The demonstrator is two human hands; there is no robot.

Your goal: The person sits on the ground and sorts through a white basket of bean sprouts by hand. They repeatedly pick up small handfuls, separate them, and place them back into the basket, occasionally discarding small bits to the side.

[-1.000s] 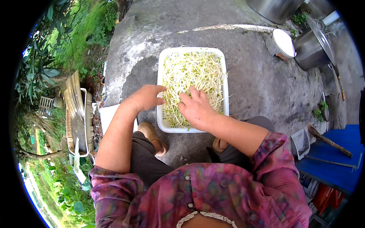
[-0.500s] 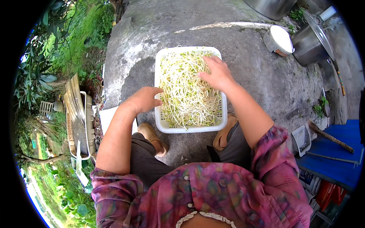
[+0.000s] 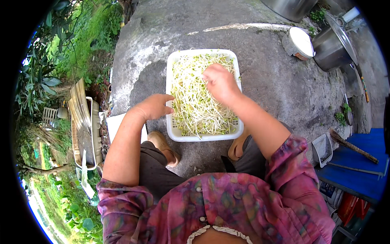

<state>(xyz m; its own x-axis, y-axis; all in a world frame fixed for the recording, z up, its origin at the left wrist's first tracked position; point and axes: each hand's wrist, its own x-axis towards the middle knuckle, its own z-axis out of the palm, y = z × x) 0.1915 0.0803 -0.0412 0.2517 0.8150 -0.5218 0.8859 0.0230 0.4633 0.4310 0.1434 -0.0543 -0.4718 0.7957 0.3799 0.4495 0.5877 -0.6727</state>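
Observation:
A white plastic basket (image 3: pixel 170 131) with a slotted wall stands on the ground between my feet. Long pale bean sprouts (image 3: pixel 195 106) with yellow-green heads fill it in a tangled heap. My left hand (image 3: pixel 154 106) is at the basket's left rim, thumb and forefinger apart, their tips by the outer sprouts; its other fingers are hidden. Over the upper right of the heap is my right hand (image 3: pixel 221 83), slightly blurred, with its fingers curled together. Whatever sits in that pinch is too small to make out.
Far right stand a white bucket (image 3: pixel 298 44) and a steel pot (image 3: pixel 331 49). A dustpan (image 3: pixel 322 149) and a blue panel (image 3: pixel 357 162) lie nearer on the right. Leftward, a plastic tub (image 3: pixel 96 134) stands beside greenery. A white board (image 3: pixel 115 128) is near my left shoe.
My right hand has moved left and slightly down across the sprouts, and its spread fingers have curled closed. My left hand stays at the rim; the basket has barely shifted.

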